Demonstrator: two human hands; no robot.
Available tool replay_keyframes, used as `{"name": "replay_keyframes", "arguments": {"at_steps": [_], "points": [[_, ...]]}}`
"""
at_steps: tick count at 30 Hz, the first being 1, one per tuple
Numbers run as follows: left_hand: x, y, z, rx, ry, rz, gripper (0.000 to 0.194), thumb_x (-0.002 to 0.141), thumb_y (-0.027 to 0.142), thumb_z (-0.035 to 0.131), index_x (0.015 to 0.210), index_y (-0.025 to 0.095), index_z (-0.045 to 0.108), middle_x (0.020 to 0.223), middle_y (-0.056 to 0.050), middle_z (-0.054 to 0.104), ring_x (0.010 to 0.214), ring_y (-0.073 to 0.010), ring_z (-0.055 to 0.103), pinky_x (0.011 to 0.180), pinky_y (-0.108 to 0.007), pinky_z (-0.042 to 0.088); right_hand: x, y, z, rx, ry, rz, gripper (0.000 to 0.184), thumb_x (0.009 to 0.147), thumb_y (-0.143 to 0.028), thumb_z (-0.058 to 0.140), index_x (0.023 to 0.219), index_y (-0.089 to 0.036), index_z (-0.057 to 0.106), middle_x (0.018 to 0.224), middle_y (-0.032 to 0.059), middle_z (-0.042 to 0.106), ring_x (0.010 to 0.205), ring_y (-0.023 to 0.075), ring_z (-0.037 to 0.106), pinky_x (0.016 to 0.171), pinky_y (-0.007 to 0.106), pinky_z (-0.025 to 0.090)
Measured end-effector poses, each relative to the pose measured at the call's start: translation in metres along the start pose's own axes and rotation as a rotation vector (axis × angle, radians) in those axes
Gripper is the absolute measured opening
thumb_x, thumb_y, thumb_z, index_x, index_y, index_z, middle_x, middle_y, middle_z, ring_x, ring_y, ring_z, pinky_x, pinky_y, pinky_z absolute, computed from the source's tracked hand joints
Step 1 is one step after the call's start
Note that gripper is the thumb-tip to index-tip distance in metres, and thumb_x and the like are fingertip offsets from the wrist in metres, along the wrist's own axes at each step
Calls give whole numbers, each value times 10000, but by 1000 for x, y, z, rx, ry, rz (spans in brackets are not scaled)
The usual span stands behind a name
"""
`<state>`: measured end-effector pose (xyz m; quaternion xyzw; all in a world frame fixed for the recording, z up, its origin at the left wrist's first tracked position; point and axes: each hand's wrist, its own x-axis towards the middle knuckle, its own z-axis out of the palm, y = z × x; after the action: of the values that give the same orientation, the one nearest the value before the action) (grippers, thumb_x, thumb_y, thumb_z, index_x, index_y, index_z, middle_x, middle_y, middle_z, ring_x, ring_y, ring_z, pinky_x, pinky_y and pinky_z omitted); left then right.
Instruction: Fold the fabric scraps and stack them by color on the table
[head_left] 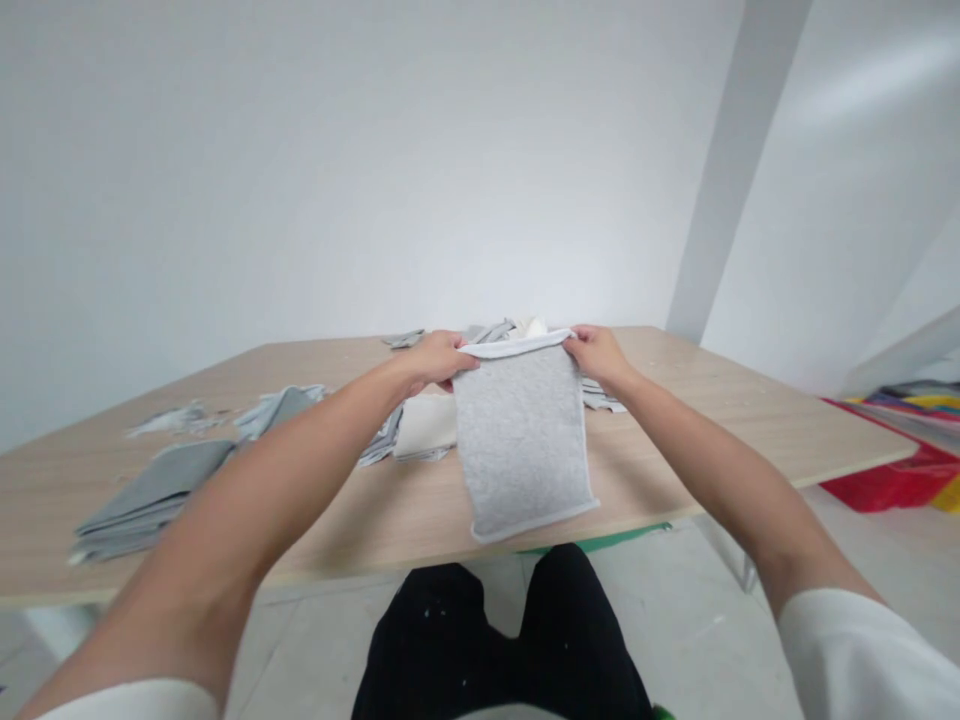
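A rectangular piece of light grey fabric [525, 440] hangs between my hands, its white top edge folded or rolled over. My left hand [439, 360] pinches the upper left corner, and my right hand [596, 355] pinches the upper right corner. The edge is stretched nearly straight between them. The lower edge of the fabric hangs near the table's front edge. Behind it, partly hidden, lie folded grey and cream cloths [426, 428] and a heap of grey and cream fabric scraps [525, 328].
The wooden table [660, 440] stands against a white wall. On its left are a folded grey fabric stack [161, 490], crumpled grey cloth [281, 408] and pale scraps [176, 420]. A red bin [870, 490] with colourful items stands on the floor at right.
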<state>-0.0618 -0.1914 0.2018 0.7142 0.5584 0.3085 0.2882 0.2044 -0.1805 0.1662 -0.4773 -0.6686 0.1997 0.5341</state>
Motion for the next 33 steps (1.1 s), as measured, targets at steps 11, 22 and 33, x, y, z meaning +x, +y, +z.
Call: {"name": "replay_keyframes", "arguments": {"at_steps": [11,22,33], "points": [[72,-69,51,161,171,-3,107,747,236,556,823,169,591,737,-40,655,660,-171,618,560,-255,488,29,84,38,-155,-60,-12,202,740,-207,491,719,-134,678,543,-11,583,547,150,522,523,234,393],[74,-78,49,357,336,251,157,789,240,501,888,199,615,922,-62,667,926,-245,592,788,-308,427,24,93,20,-268,-46,-169,279,784,-210,462,871,-125,713,724,31,661,702,177,549,658,249,375],[109,-57,40,369,481,208,200,826,270,488,975,188,595,1007,-101,669,944,-246,586,775,-308,415,72,84,20,-345,97,-164,356,834,-260,439,978,-100,723,808,62,691,737,169,556,655,243,366]]}}
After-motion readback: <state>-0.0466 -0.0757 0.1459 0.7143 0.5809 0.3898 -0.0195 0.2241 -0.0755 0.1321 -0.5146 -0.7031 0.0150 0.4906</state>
